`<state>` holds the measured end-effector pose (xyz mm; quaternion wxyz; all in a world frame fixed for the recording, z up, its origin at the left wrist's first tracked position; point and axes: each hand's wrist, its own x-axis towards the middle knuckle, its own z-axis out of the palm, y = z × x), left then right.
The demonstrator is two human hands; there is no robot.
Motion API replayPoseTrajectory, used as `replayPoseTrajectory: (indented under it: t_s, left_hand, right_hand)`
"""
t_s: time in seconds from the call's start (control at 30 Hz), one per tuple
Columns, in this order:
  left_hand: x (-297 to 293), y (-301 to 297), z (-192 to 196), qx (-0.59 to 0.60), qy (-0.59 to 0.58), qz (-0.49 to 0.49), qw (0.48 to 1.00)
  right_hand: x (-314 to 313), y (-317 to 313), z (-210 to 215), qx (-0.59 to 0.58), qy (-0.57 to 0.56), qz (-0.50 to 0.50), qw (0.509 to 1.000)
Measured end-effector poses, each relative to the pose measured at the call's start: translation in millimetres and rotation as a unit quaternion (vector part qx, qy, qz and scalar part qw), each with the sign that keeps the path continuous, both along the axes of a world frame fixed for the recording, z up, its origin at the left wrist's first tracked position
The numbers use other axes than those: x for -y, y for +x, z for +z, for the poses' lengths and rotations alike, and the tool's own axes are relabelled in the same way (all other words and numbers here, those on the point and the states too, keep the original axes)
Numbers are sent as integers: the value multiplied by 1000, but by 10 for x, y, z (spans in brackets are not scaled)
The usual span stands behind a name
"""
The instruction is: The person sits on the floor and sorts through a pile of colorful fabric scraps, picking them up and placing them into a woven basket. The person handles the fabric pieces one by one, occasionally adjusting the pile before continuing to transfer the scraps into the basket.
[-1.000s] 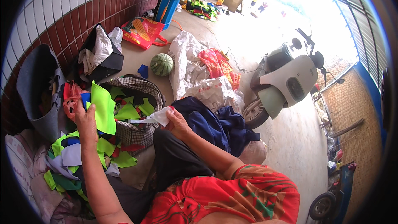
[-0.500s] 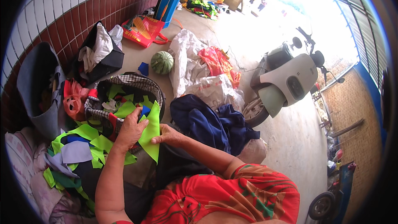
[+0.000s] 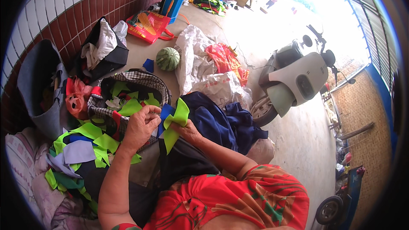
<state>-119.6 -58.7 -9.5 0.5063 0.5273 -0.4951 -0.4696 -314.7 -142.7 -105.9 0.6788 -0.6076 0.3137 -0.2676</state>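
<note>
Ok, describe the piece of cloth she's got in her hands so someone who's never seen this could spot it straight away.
Start at the checked basket of cloth scraps by the red tiled wall. Just in front of its near rim, the left hand and right hand meet on a lime-green cloth piece. Unlike the green scraps lying flat in the basket and on the floor, it is held up, with a blue piece against it.

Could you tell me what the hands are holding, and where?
Both hands, left hand and right hand, pinch green and blue fabric pieces near their middle.
</note>
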Motion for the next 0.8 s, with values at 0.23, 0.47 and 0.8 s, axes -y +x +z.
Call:
replayPoseTrajectory:
  t_s: [0.23,0.47,0.8]
  left_hand:
    - [-33,37,284,30,-98,76,992]
    - [-287,-7,1188,10,-342,144,928]
    - [-548,-57,1916,77,-582,262,766]
  right_hand:
    - [43,-170,-667,3,-59,-141,988]
    - [-63,-149,-757,-62,-161,-111,979]
    - [-6,-147,-859,-106,-203,-130,965]
